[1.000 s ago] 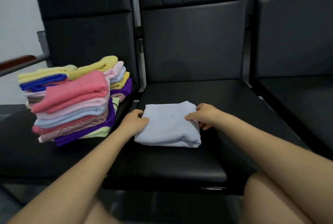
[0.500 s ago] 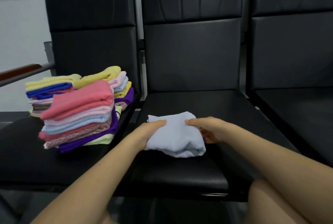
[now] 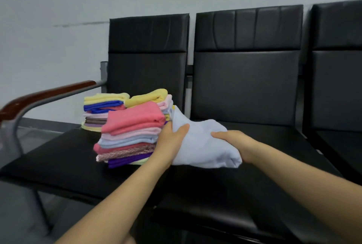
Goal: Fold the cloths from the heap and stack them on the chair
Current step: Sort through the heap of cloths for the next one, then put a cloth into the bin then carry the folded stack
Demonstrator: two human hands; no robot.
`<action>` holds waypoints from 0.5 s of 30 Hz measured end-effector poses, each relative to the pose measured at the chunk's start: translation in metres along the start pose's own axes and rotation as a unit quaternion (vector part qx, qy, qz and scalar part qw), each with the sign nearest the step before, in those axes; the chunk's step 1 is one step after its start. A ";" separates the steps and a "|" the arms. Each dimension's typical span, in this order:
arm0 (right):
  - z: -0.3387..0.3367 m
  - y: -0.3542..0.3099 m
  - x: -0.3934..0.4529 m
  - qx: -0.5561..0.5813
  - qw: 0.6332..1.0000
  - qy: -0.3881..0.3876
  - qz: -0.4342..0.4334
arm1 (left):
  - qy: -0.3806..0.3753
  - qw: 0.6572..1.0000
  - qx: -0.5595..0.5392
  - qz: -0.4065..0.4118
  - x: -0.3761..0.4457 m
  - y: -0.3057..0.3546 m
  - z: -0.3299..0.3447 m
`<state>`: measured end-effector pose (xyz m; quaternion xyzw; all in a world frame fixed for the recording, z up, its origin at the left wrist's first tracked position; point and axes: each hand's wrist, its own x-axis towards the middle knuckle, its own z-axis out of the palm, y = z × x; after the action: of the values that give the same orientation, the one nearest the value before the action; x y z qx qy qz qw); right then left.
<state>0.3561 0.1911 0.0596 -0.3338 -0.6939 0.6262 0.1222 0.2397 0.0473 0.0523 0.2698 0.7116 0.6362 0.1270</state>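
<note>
Folded pale blue cloth point(image 3: 203, 143) being carried by left hand point(image 3: 172, 136) and right hand point(image 3: 233, 141), both gripping; next needing placement atop stack point(image 3: 133, 126).

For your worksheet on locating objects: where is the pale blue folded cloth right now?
In the head view, the pale blue cloth is centre frame, held between both hands, right of the front stack.

No text, label or number can be read anywhere.
</note>
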 end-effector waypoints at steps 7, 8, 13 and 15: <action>0.065 -0.111 0.039 0.073 0.993 -0.007 -0.096 | 0.121 0.980 0.144 0.061 0.058 0.071 -0.099; 0.077 -0.122 0.045 0.075 0.992 -0.010 -0.104 | 0.137 0.977 0.154 0.049 0.071 0.074 -0.114; 0.136 -0.123 0.099 0.011 0.995 -0.011 -0.103 | 0.122 0.965 0.227 -0.050 0.112 0.033 -0.166; 0.152 -0.107 0.118 -0.103 0.989 0.009 -0.110 | 0.114 0.947 0.286 -0.090 0.119 0.005 -0.176</action>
<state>0.1454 0.1450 0.1040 -0.2715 -0.7861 0.5313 0.1616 0.0505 -0.0344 0.1043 0.1551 0.8948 0.4182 0.0193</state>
